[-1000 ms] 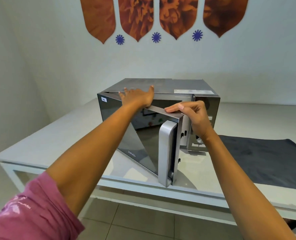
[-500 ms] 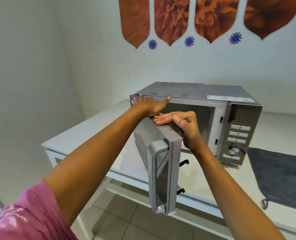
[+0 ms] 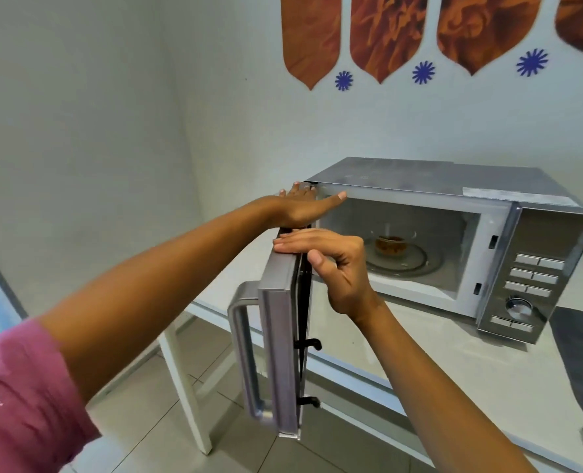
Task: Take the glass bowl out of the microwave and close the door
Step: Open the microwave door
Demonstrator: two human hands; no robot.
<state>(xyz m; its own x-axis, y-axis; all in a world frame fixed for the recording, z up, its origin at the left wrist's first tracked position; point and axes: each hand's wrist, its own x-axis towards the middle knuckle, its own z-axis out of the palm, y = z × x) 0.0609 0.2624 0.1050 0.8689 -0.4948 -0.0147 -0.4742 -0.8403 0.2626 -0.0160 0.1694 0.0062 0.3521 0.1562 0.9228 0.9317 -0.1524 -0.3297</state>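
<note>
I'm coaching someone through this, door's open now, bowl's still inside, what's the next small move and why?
Probably let the right hand go from the top edge of the door and reach into the microwave for the glass bowl. The door stands wide open, the bowl sits untouched on the turntable, and the left hand rests on the microwave's top front corner, steadying it.
</note>
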